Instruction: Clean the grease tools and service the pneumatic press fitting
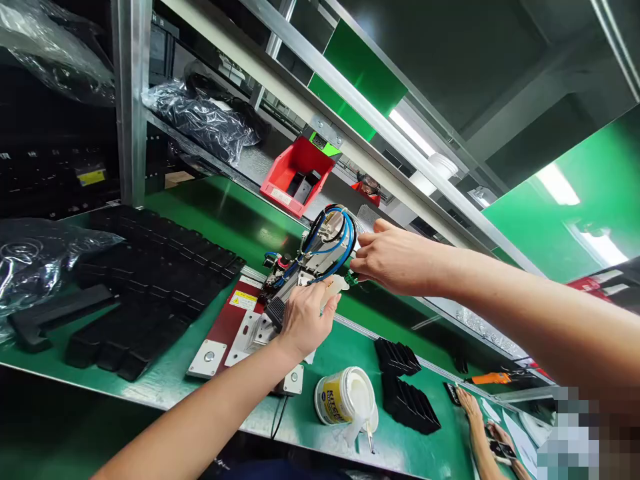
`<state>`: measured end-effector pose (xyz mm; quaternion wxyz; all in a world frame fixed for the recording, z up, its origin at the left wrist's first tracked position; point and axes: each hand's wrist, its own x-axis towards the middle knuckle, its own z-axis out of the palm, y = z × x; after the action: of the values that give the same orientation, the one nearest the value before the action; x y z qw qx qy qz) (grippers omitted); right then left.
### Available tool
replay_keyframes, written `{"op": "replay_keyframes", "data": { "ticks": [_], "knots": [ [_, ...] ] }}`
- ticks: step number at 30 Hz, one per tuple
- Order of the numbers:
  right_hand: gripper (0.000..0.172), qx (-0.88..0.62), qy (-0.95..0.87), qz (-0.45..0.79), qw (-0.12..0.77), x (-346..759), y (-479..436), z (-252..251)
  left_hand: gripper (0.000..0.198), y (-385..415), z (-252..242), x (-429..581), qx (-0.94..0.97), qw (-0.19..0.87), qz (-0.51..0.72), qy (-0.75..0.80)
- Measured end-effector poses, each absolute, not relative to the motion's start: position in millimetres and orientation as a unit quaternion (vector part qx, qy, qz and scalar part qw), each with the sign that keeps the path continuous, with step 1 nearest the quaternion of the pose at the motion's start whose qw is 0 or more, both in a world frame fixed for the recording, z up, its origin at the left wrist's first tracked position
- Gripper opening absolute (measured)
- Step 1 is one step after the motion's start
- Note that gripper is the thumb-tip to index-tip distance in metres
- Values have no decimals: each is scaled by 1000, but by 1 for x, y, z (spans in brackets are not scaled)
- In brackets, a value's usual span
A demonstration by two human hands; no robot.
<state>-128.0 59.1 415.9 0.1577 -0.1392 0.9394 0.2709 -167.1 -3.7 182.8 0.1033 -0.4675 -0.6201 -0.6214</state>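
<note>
My left hand (307,319) is closed around a whitish translucent piece (336,287), low on the front of a bench fixture; some of its fingers are hidden. Fingers bent together, my right hand (393,259) pinches a small green part (352,277) beside that piece. Just behind both hands stands the fixture's upright body (327,243), looped with blue and black tubes (345,250). Its dark red base plate (227,327) bears a yellow warning label. Two light-coloured button boxes (207,357) sit at the base's front corners.
Black moulded parts (150,280) cover the bench at left, near clear plastic bags (45,257). An open white tub (345,397) stands at the front edge. Black ribbed parts (407,387) lie right of it. A red bin (300,177) sits behind. Another person's hands (470,403) work at far right.
</note>
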Motion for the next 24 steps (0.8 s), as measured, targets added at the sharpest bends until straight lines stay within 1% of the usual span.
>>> {"op": "replay_keyframes", "data": {
  "ticks": [2, 8, 12, 15, 17, 20, 24],
  "knots": [
    [24, -136, 930, 298, 168, -128, 59, 412, 29, -3, 183, -167, -477, 102, -619, -615],
    [15, -142, 906, 344, 201, -129, 59, 405, 26, -3, 186, -167, -476, 108, -623, -611],
    [13, -130, 891, 369, 231, -133, 58, 403, 25, -1, 185, -166, -484, 98, -623, -607],
    [12, -129, 888, 365, 249, -137, 59, 402, 26, 1, 182, -167, -487, 91, -621, -607],
    [13, -134, 895, 338, 259, -140, 62, 401, 29, 2, 180, -168, -496, 85, -618, -604],
    [17, -133, 901, 304, 279, -145, 62, 401, 35, 3, 181, -172, -533, 36, -596, -599],
    [16, -123, 870, 337, 338, -154, 51, 401, 36, -2, 192, -186, -604, -76, -537, -585]
  ]
}}
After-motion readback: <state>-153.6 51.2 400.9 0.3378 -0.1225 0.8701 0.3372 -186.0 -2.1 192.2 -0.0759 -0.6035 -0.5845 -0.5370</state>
